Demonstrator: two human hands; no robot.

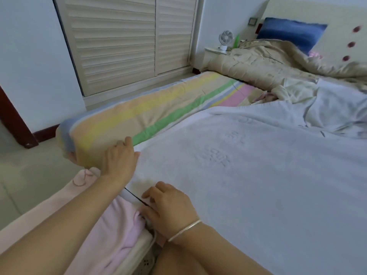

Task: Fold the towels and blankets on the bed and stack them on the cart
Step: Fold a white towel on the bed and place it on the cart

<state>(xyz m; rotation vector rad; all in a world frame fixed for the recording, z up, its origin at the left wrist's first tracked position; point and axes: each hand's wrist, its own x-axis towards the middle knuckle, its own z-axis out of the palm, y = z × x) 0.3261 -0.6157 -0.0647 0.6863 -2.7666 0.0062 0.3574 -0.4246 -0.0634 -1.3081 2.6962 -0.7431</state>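
View from a head camera, looking down a bed (pixel 64 135). A large pale blanket (pixel 248 165) lies spread flat over most of it, on a striped sheet (pixel 158 102). A crumpled beige quilt (pixel 268 64) and a blue pillow (pixel 292 34) sit at the far end. A pink cloth (pixel 123 221) lies at the near edge under the forearms. No cart is in view.

The left hand (pixel 119 157) rests at the blanket's near left corner, where the blanket meets the striped sheet. Whether its grip is clamped on the corner or lying loose cannot be told. The right hand (pixel 168 205), with a thin bracelet at the wrist, is on the near hem just beside the pink cloth. Its fingers are curled down onto the fabric, so its grip appears pinched on the hem.

This looks like the start of the first fold, with the blanket not yet folded. To do it well, both hands likely need a firm pinch on the near edge, set wide apart so the hem stays taut. Lift it, carry it straight to the far edge, match the corners, then smooth out the wrinkles on the right side. The pink cloth could get caught up in the hem.
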